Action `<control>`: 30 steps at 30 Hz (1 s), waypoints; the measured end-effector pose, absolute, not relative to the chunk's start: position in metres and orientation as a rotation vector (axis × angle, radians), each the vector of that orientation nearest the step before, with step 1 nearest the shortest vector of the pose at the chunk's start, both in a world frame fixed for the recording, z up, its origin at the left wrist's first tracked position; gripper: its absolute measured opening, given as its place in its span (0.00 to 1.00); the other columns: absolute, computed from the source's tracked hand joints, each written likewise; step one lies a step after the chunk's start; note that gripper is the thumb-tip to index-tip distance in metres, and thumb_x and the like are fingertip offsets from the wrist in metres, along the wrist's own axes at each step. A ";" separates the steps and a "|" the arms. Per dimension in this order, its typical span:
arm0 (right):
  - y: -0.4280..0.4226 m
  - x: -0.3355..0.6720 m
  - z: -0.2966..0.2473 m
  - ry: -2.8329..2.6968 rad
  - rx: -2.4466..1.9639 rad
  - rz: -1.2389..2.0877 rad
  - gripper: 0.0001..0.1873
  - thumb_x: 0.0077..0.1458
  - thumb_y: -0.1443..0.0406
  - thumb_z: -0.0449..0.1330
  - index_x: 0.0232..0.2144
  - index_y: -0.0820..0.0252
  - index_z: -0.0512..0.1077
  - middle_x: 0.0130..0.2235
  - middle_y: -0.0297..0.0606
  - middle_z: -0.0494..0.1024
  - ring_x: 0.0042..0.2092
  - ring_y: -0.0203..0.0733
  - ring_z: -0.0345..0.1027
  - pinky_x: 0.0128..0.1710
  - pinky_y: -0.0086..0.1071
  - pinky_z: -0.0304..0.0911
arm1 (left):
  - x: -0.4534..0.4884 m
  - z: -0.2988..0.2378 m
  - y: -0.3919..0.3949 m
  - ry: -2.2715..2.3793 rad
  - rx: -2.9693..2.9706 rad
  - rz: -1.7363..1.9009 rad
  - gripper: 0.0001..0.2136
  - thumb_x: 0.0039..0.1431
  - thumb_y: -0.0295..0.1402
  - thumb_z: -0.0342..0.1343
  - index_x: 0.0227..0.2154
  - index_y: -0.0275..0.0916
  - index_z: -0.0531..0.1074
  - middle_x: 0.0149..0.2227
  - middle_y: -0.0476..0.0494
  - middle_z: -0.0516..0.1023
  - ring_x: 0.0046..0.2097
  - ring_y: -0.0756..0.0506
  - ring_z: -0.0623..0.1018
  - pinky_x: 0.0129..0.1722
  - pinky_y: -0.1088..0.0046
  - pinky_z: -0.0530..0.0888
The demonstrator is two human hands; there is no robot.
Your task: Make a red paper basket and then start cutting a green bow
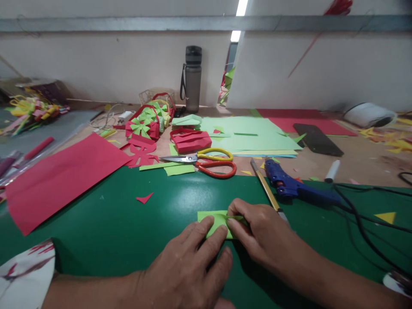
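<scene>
A small piece of lime-green paper (206, 215) lies on the green work surface in front of me, partly covered by my fingers. My left hand (193, 262) rests on it with the fingers stretched out and slightly spread, pressing its near left part. The thumb and forefinger of my right hand (257, 227) pinch a raised fold of the same paper at its right side. Just beyond my right hand lies a yellow cutter knife (266, 187), its lower end partly behind the hand. Scissors (210, 161) with one yellow and one red handle lie farther back.
A blue glue gun (296, 186) with a black cord (357, 219) lies to the right. Red paper (67, 176) spreads at left. Behind are folded paper baskets (151, 120), pale green sheets (244, 133), a phone (318, 139) and a grey bottle (193, 81) by the wall.
</scene>
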State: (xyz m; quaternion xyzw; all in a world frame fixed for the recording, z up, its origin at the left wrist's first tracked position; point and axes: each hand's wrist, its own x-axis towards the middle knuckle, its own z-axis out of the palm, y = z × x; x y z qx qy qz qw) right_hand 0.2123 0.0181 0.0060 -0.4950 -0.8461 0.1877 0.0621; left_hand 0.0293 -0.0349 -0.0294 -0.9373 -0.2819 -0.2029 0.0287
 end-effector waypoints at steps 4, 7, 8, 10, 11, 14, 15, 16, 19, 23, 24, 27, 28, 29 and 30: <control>0.017 0.211 0.006 -2.542 -1.495 0.542 0.08 0.55 0.70 0.50 0.23 0.58 0.61 0.22 0.33 0.70 0.24 0.37 0.62 0.24 0.29 0.49 | 0.030 -0.026 -0.035 -0.870 -2.884 -0.578 0.25 0.59 0.45 0.48 0.49 0.26 0.65 0.49 0.25 0.71 0.53 0.32 0.69 0.48 0.53 0.71; 0.015 0.212 0.004 -2.503 -1.500 0.525 0.07 0.54 0.70 0.51 0.24 0.58 0.62 0.21 0.32 0.69 0.23 0.37 0.61 0.24 0.29 0.50 | 0.030 -0.022 -0.035 -0.885 -2.871 -0.516 0.31 0.59 0.51 0.45 0.49 0.21 0.65 0.49 0.24 0.71 0.53 0.33 0.69 0.50 0.58 0.69; 0.014 0.214 0.003 -2.476 -1.509 0.539 0.05 0.53 0.69 0.51 0.26 0.58 0.63 0.22 0.32 0.69 0.23 0.37 0.61 0.24 0.30 0.50 | 0.031 -0.022 -0.036 -0.893 -2.862 -0.510 0.33 0.59 0.52 0.44 0.48 0.21 0.66 0.49 0.24 0.72 0.53 0.33 0.69 0.51 0.59 0.68; 0.011 0.219 0.001 -2.396 -1.526 0.619 0.02 0.52 0.69 0.53 0.31 0.58 0.63 0.22 0.31 0.69 0.23 0.37 0.61 0.24 0.29 0.52 | 0.031 -0.020 -0.036 -0.898 -2.850 -0.515 0.34 0.59 0.53 0.40 0.48 0.22 0.66 0.49 0.27 0.72 0.53 0.34 0.69 0.51 0.61 0.68; 0.010 0.222 0.001 -2.341 -1.530 0.670 0.04 0.52 0.69 0.54 0.33 0.58 0.63 0.22 0.30 0.69 0.23 0.37 0.61 0.24 0.29 0.53 | 0.031 -0.019 -0.036 -0.904 -2.848 -0.515 0.33 0.60 0.53 0.38 0.48 0.23 0.67 0.49 0.28 0.73 0.53 0.35 0.69 0.52 0.61 0.67; 0.009 0.230 0.000 -2.190 -1.513 0.787 0.08 0.52 0.70 0.53 0.36 0.58 0.61 0.20 0.26 0.68 0.22 0.34 0.62 0.24 0.27 0.54 | 0.032 -0.014 -0.036 -0.929 -2.858 -0.524 0.32 0.62 0.52 0.36 0.48 0.26 0.68 0.49 0.32 0.73 0.53 0.37 0.69 0.52 0.64 0.66; 0.009 0.231 0.000 -2.158 -1.508 0.802 0.08 0.52 0.71 0.52 0.36 0.58 0.61 0.20 0.25 0.68 0.21 0.33 0.61 0.24 0.27 0.55 | 0.032 -0.012 -0.036 -0.951 -2.861 -0.534 0.31 0.62 0.51 0.36 0.47 0.27 0.68 0.49 0.33 0.74 0.52 0.38 0.69 0.52 0.64 0.66; 0.009 0.232 0.000 -2.137 -1.506 0.810 0.08 0.52 0.71 0.52 0.36 0.58 0.61 0.20 0.25 0.68 0.21 0.33 0.61 0.24 0.26 0.55 | 0.032 -0.009 -0.036 -0.974 -2.862 -0.550 0.30 0.62 0.50 0.35 0.47 0.28 0.69 0.48 0.33 0.74 0.51 0.38 0.70 0.52 0.64 0.66; 0.009 0.233 0.001 -2.097 -1.501 0.851 0.10 0.51 0.71 0.53 0.38 0.58 0.61 0.21 0.26 0.69 0.22 0.33 0.63 0.23 0.26 0.56 | 0.033 -0.004 -0.036 -1.036 -2.857 -0.585 0.29 0.63 0.50 0.35 0.46 0.29 0.69 0.48 0.34 0.74 0.50 0.39 0.71 0.52 0.64 0.67; 0.008 0.235 0.002 -2.069 -1.488 1.002 0.17 0.49 0.72 0.55 0.43 0.58 0.62 0.24 0.27 0.70 0.23 0.33 0.63 0.23 0.26 0.57 | 0.034 -0.004 -0.035 -1.045 -2.857 -0.567 0.30 0.62 0.51 0.33 0.47 0.30 0.69 0.48 0.33 0.74 0.50 0.39 0.71 0.51 0.64 0.68; 0.008 0.236 0.003 -2.071 -1.486 1.031 0.19 0.49 0.73 0.55 0.44 0.58 0.62 0.24 0.27 0.70 0.23 0.33 0.63 0.24 0.26 0.57 | 0.034 -0.004 -0.035 -1.043 -2.857 -0.562 0.30 0.62 0.51 0.33 0.47 0.30 0.69 0.48 0.33 0.74 0.50 0.39 0.70 0.50 0.64 0.69; 0.007 0.239 0.002 -2.103 -1.464 1.037 0.19 0.50 0.73 0.55 0.46 0.57 0.62 0.25 0.27 0.70 0.25 0.34 0.65 0.26 0.26 0.58 | 0.032 -0.007 -0.030 -1.077 -2.864 -0.536 0.26 0.63 0.49 0.37 0.47 0.31 0.68 0.48 0.33 0.73 0.49 0.38 0.71 0.47 0.63 0.71; 0.007 0.239 0.001 -2.123 -1.451 1.022 0.19 0.51 0.73 0.55 0.46 0.56 0.62 0.25 0.27 0.70 0.26 0.34 0.65 0.27 0.27 0.58 | 0.032 -0.008 -0.028 -1.104 -2.871 -0.526 0.23 0.63 0.46 0.40 0.48 0.32 0.68 0.48 0.34 0.73 0.47 0.39 0.71 0.45 0.63 0.72; 0.006 0.240 0.001 -2.144 -1.436 1.000 0.19 0.51 0.73 0.54 0.46 0.56 0.62 0.25 0.27 0.70 0.26 0.34 0.65 0.27 0.27 0.58 | 0.032 -0.009 -0.026 -1.138 -2.870 -0.532 0.20 0.63 0.42 0.43 0.48 0.32 0.67 0.49 0.34 0.72 0.46 0.39 0.72 0.43 0.62 0.73; 0.005 0.240 0.000 -2.170 -1.418 0.974 0.19 0.51 0.73 0.54 0.46 0.56 0.61 0.25 0.27 0.70 0.26 0.34 0.65 0.28 0.27 0.58 | 0.032 -0.010 -0.023 -1.173 -2.863 -0.552 0.17 0.62 0.38 0.46 0.49 0.32 0.65 0.50 0.34 0.71 0.45 0.39 0.72 0.42 0.62 0.73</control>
